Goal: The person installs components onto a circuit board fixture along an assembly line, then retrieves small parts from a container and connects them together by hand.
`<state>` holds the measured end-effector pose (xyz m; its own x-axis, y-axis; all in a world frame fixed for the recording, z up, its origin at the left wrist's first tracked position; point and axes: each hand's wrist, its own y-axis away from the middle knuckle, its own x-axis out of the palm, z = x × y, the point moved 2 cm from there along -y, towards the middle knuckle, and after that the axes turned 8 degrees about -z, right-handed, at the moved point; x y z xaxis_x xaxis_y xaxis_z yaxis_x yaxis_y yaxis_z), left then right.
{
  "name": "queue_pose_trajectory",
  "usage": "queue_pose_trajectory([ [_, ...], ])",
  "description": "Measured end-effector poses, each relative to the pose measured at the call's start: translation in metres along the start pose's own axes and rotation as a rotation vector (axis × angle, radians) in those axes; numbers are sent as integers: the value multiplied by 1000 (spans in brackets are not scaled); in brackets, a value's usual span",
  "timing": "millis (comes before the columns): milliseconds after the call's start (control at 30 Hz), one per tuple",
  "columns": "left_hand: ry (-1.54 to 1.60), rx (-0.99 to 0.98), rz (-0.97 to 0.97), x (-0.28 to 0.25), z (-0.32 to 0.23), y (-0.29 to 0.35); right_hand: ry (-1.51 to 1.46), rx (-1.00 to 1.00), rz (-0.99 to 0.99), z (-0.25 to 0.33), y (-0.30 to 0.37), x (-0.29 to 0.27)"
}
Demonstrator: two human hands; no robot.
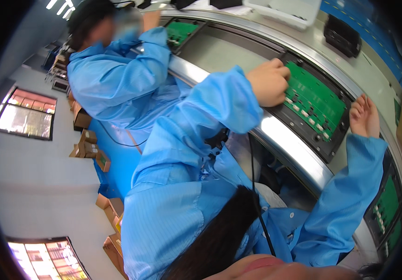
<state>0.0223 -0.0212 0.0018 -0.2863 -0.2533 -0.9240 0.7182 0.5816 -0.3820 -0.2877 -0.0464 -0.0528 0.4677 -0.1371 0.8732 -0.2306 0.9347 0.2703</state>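
A green circuit board [316,95] lies in a black carrier frame [299,127] on the metal-edged conveyor. Along the board's near side runs a row of small white parts and dark round ones. My left hand [267,84] rests at the board's left edge, its fingers curled together; what they grip, if anything, is hidden. Just off the carrier's right end, my right hand [365,114] is raised with thumb and fingertips pinched. Anything between those fingertips is too small to name.
At the left, a person in a blue smock [117,84] works by another green board [181,31]. More boards in carriers [386,205] stand at the lower right. Beyond the conveyor are a white bin [282,11] and a black tray [342,36]. Cardboard boxes [85,147] sit on the floor.
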Motion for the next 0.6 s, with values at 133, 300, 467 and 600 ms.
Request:
queue_pose_trajectory([
  [133,-2,2,63,-5,4,2,-28,-32,-40,-9,7,16],
  [300,30,-13,51,-7,3,-3,-30,-62,-49,-11,16,29],
  [467,-20,-15,104,-13,0,-5,-21,-63,-58,-15,18,35],
  [600,-18,-12,86,-13,-1,-5,-18,-68,-36,-16,17,37],
])
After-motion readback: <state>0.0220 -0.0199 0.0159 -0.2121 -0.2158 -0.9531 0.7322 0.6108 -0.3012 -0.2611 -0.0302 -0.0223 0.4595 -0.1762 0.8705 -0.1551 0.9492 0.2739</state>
